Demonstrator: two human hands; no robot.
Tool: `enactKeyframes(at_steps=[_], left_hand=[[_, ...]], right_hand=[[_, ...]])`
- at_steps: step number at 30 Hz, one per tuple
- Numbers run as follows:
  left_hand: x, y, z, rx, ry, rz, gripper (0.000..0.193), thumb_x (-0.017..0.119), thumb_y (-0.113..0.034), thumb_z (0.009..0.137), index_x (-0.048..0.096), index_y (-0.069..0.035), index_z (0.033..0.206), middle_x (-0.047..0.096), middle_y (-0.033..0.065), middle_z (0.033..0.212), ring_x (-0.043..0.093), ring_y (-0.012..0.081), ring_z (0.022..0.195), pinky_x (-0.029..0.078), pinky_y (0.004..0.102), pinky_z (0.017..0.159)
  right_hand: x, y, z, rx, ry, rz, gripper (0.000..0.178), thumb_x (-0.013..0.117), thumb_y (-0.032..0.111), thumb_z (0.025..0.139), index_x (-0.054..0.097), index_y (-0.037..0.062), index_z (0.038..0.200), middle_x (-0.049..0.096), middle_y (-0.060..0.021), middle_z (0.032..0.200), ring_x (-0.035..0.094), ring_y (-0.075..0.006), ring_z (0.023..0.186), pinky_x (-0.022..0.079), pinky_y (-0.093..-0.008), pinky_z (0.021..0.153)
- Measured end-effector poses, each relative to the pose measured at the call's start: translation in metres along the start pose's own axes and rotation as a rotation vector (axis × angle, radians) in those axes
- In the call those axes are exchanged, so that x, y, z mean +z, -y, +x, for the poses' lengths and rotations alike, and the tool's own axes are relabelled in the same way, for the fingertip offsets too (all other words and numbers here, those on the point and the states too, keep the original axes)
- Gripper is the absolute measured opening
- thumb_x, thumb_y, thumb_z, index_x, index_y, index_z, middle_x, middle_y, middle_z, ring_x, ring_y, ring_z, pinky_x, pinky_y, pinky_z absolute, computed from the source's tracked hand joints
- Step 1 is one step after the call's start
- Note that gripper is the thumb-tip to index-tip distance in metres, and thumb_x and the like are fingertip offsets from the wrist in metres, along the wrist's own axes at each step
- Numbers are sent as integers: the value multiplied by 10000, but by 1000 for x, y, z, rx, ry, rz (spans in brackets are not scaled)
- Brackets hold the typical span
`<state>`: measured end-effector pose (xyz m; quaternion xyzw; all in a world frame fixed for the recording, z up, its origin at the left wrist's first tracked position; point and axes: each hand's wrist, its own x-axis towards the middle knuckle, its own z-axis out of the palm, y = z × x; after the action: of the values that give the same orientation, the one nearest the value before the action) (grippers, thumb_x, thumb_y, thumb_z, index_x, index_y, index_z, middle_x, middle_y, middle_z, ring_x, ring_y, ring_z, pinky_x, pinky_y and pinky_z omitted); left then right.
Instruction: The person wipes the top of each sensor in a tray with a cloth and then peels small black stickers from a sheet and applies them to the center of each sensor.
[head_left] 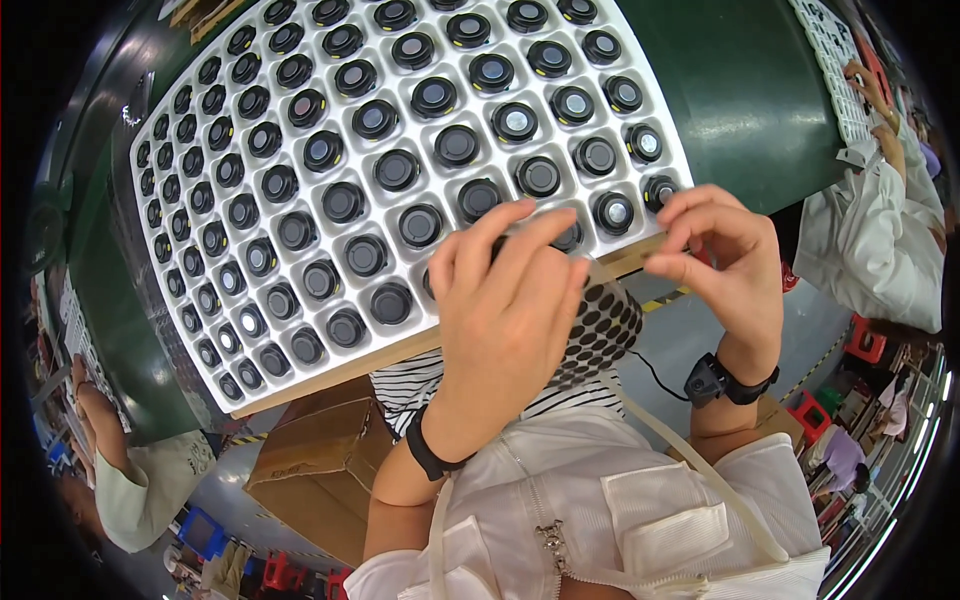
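Observation:
A white moulded tray (415, 275) holds rows of round black parts (420, 225), some with shiny grey centres. My left hand (505, 310) is palm down over its near edge, fingers bent above the parts and slightly blurred. From beneath that hand comes a clear sheet of black round stickers (605, 325), angled over my lap; the hand seems to hold it, though the grip is hidden. Right of it, at the tray's near right corner, my right hand (725, 255) is raised with thumb and fingers curled together in a pinch. Anything between those fingertips is too small to make out.
The tray lies on a green work surface (745, 110) with a wooden strip (340, 375) along its near edge. A cardboard box (320, 460) stands below on the left. Co-workers in pale tops sit at far left and right (870, 230), each beside another white tray (835, 85).

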<state>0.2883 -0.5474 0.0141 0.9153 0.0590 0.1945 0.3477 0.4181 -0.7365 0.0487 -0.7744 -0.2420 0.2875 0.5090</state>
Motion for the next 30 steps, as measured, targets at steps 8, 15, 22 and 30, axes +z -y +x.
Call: enactKeyframes(at_steps=[8, 15, 22, 30], left_hand=[[11, -6, -2, 86, 143, -71, 157, 714, -133, 906, 604, -55, 826, 674, 32, 1262, 529, 303, 1304, 309, 540, 1101], [11, -6, -3, 78, 154, -61, 161, 724, -135, 899, 601, -58, 829, 668, 31, 1275, 519, 303, 1323, 291, 549, 1124], [9, -5, -2, 71, 155, -92, 156, 698, -125, 919, 596, -47, 832, 687, 38, 1237, 534, 308, 1310, 314, 546, 1116], [-13, 6, -12, -12, -77, -124, 100, 715, -86, 892, 631, -41, 864, 707, 55, 1080, 651, 268, 1102, 409, 423, 967]], right_hand=[[23, 1, 17, -40, -285, -288, 111, 811, 88, 775, 741, 29, 837, 699, -44, 979, 628, -123, 854, 426, -247, 674], [28, 1, 19, -30, -292, -329, 104, 799, 87, 779, 731, 21, 821, 691, -46, 959, 636, -135, 859, 449, -263, 665], [28, -1, 19, -98, -280, -429, 163, 789, 32, 795, 713, 24, 938, 666, -36, 1040, 581, -93, 863, 422, -226, 692], [-5, 11, -5, -31, 169, -89, 236, 809, 1, 803, 693, -18, 1007, 652, -108, 1112, 649, -145, 911, 493, -241, 760]])
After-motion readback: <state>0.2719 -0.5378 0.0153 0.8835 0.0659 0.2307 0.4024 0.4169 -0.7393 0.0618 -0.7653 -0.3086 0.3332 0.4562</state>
